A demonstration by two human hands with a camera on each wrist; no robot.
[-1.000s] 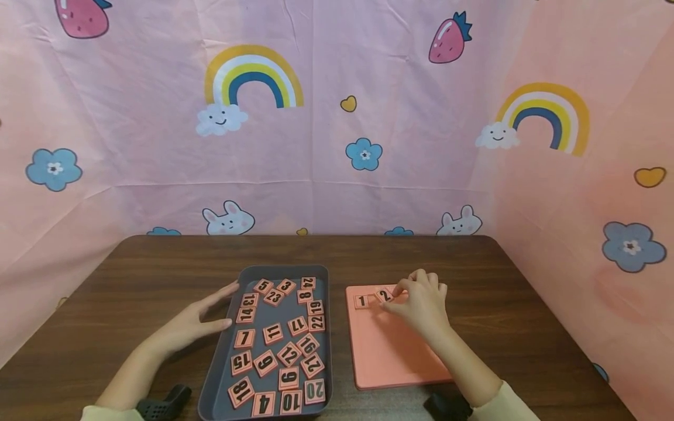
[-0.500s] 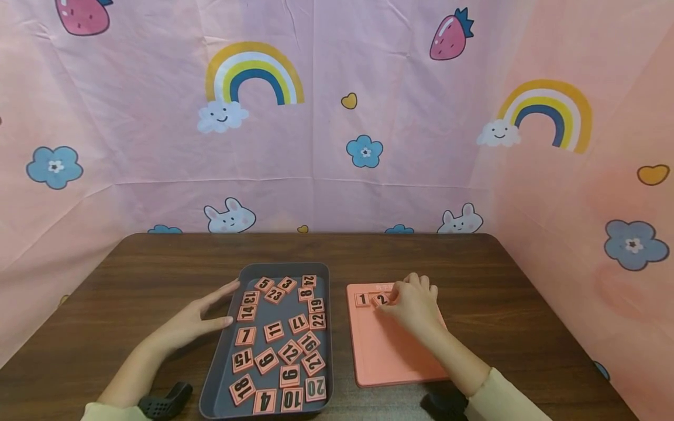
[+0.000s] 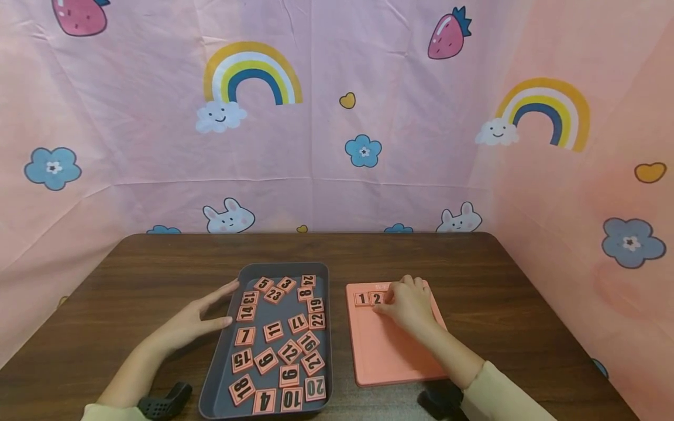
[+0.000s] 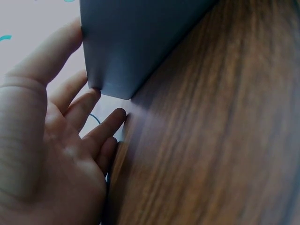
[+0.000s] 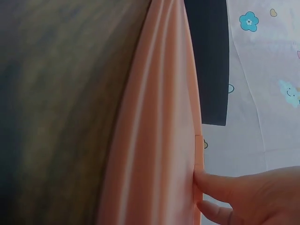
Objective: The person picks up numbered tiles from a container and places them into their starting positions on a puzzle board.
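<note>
A pink number tile marked 2 (image 3: 376,299) lies in the top row of the pink square board (image 3: 389,356), beside the tile marked 1 (image 3: 361,299). My right hand (image 3: 413,307) pinches the 2 tile at its lower and right edges, thumb and finger on it. In the right wrist view the thumb (image 5: 215,185) meets the tile's edge low over the board. With fingers spread, my left hand (image 3: 184,324) rests its fingertips against the left wall of the dark grey tray (image 3: 218,351). The left wrist view has the left fingers (image 4: 84,101) by the tray's outer side.
Several loose number tiles, turned various ways, lie in the tray, among them 11 (image 3: 273,331) and 4 (image 3: 265,401). The brown wooden table (image 3: 421,257) carries tray and board. A patterned pink cloth (image 3: 326,146) hangs behind and at the sides.
The 2 tile has moved left and straightened from a tilt, and now sits square beside the 1. My right hand moved left and down with it; the left stayed at the tray.
</note>
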